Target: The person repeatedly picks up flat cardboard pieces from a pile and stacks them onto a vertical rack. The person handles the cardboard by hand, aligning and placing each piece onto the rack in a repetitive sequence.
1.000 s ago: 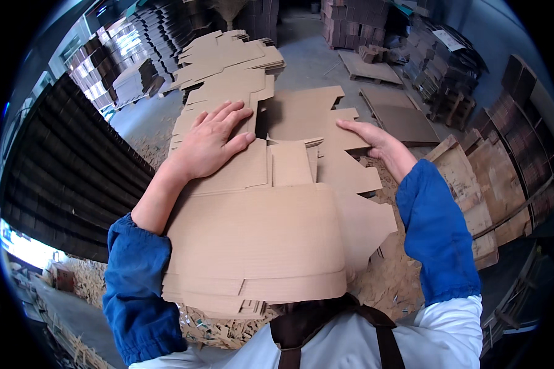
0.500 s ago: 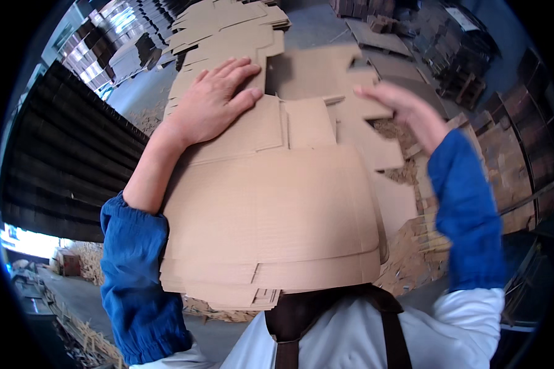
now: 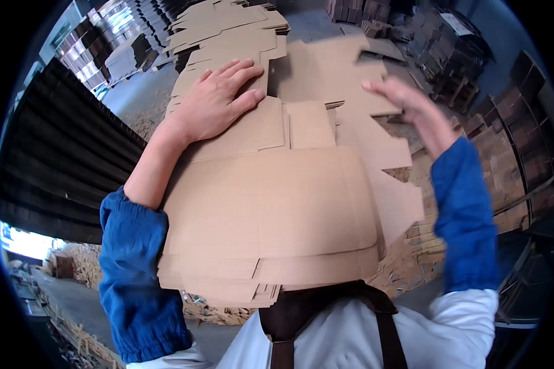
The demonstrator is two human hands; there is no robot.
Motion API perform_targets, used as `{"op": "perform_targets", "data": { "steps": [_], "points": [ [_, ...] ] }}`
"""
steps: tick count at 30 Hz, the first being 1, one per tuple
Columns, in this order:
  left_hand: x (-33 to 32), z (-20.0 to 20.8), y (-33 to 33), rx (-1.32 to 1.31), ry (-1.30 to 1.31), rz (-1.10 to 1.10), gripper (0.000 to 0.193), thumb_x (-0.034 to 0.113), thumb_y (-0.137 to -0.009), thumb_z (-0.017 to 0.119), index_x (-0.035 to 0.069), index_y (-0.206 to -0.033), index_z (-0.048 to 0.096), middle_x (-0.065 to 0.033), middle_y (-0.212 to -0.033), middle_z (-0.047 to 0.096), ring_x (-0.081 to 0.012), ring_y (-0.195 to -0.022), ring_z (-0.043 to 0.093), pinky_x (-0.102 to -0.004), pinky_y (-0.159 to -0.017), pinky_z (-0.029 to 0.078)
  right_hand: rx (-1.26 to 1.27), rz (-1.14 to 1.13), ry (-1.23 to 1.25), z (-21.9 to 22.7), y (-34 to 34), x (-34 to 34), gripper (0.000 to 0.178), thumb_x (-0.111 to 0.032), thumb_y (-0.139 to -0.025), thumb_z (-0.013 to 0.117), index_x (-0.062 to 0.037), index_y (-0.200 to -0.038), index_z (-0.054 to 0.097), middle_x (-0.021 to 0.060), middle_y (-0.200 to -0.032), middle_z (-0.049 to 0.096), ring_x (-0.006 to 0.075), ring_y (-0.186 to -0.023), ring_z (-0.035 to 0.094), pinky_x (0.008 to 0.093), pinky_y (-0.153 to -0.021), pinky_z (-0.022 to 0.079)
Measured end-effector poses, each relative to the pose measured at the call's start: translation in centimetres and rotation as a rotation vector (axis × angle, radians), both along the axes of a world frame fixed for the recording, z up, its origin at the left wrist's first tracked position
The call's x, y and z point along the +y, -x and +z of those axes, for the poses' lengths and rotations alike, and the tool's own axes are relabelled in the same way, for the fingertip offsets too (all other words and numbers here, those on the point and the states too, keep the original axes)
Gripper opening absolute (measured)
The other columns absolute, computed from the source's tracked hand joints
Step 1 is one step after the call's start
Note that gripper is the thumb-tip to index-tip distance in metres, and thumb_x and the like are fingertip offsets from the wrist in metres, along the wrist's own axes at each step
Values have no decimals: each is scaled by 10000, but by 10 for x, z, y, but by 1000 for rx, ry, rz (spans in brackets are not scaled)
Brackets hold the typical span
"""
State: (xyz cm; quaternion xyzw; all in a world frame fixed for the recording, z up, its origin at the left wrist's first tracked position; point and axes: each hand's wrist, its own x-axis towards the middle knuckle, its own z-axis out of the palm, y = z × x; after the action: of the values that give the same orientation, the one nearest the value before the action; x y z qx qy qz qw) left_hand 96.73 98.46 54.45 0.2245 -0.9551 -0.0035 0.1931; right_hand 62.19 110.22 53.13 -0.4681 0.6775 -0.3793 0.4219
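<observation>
My left hand (image 3: 218, 101) lies flat on a stack of brown die-cut cardboard sheets (image 3: 252, 132), fingers spread and thumb out to the right. On the right, my right hand (image 3: 412, 107) is at the outer edge of a loose cardboard sheet (image 3: 326, 71). Its thumb side lies over the sheet and the other fingers are mostly hidden; the hand is smeared by motion. That sheet juts out to the right from the stack, with notched flaps along its side. Close to my body lies a large creased cardboard blank (image 3: 271, 203) on top of more sheets.
A dark ribbed stack (image 3: 61, 154) rises at the left. Cardboard scraps (image 3: 406, 264) cover the floor at the right. Bundled stacks (image 3: 443, 55) and pallets stand at the far right, with more stacks (image 3: 86, 49) at the far left.
The loose sheet has shifted a little to the right and away, and my right hand has moved right with it. My left hand stays in nearly the same place.
</observation>
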Motion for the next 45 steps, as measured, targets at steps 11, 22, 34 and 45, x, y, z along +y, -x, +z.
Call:
{"op": "perform_targets", "data": {
  "steps": [11, 22, 34, 45],
  "points": [
    [4, 7, -1, -54, -33, 18, 486, 343, -943, 433, 55, -1333, 408, -153, -1412, 368, -282, -1345, 282, -377, -1096, 217, -444, -219, 314, 9, 70, 92, 463, -319, -804, 676, 9, -1113, 571, 102, -1063, 615, 164, -1011, 560, 342, -863, 470],
    [36, 64, 25, -467, 27, 161, 579, 391, -929, 454, 69, -1389, 311, -175, -1448, 276, -341, -1315, 315, -388, -1074, 273, -643, -388, 519, -110, 114, 251, 489, -273, -861, 617, 5, -1233, 464, 103, -1147, 566, 182, -1015, 582, 321, -839, 511],
    [246, -23, 327, 154, -1428, -222, 824, 294, -701, 802, -65, -1303, 369, -157, -1215, 528, -245, -1144, 504, -368, -1003, 386, -543, -294, 472, -179, 173, 376, 654, -231, -770, 719, 21, -1287, 407, 104, -1207, 521, 208, -1116, 506, 353, -943, 420],
    [317, -175, 326, 314, -1365, -185, 548, 225, -807, 717, -66, -1208, 482, -125, -1129, 587, -188, -1045, 547, -329, -901, 449, -171, -441, 190, -208, 149, 461, 242, -103, -759, 702, 14, -957, 627, 56, -855, 650, 155, -774, 605, 309, -708, 489]
  ]
}}
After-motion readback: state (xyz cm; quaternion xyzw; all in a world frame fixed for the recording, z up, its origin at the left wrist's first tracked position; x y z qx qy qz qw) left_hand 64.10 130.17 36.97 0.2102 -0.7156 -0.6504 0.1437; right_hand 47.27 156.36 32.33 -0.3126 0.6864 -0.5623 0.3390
